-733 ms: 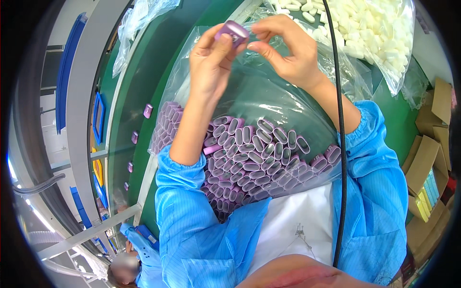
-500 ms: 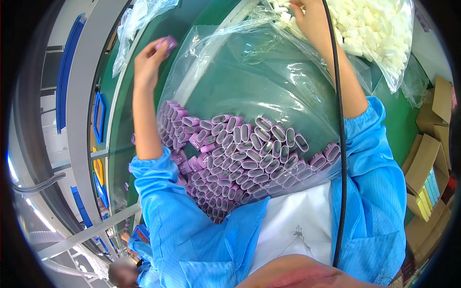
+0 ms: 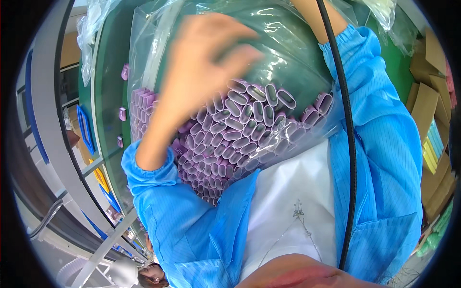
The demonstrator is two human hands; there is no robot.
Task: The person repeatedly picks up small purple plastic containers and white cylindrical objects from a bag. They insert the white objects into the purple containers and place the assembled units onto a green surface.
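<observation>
At the far left, outside the desk, stand one narrow blue frame [image 3: 88,127] and one yellow frame [image 3: 100,175], with another person's head [image 3: 153,274] farther down. One crumpled plastic sheet [image 3: 89,41] hangs by the upper end of a green strip [image 3: 108,91], which runs past the desk's left edge. On this strip, three small purple pieces [image 3: 123,114] are plainly visible, well apart from one another.

The left hand [image 3: 204,62], blurred, is over the left half of the desk; its grip is open, thumb and fingers parted, with nothing seen between them. Below and around it, one large clear bag [image 3: 288,43] covers much of the green desk [image 3: 406,26]. Inside lie hollow purple cases [image 3: 234,124], too many to count, most with oval openings facing up, massed toward the near edge.

Farther right, one black cable [image 3: 346,120] crosses the view and the right forearm [image 3: 313,14]. The right hand lies beyond the upper border, so its grip cannot be told. Past the desk's right edge, open cardboard boxes [image 3: 425,108] contain yellow strips [image 3: 430,156] and pale blue strips [image 3: 439,139].
</observation>
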